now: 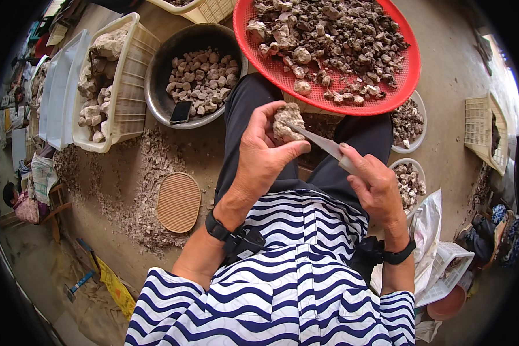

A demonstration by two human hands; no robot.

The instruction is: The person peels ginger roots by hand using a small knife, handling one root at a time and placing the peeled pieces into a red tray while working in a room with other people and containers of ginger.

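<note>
My left hand (261,149) grips a rough, pale brown lump (289,122) between thumb and fingers, above my lap. My right hand (374,184) holds a knife (324,142) by its pale handle, and the blade tip touches the lump's face. Just beyond my knees rests a red mesh plastic tray (328,93), heaped with dark, crusted pieces (333,39) and several paler ones. To its left, a metal basin (155,93) holds trimmed, light lumps (203,80). A black phone (181,112) lies against the basin's inner wall.
At left stands a cream plastic crate (132,86) of large pale lumps. Peelings (142,207) and an oval ribbed mat (178,202) cover floor there. Two white tubs (421,116) of pieces are at right, near a white sack (428,242). Another person (24,203) sits far left.
</note>
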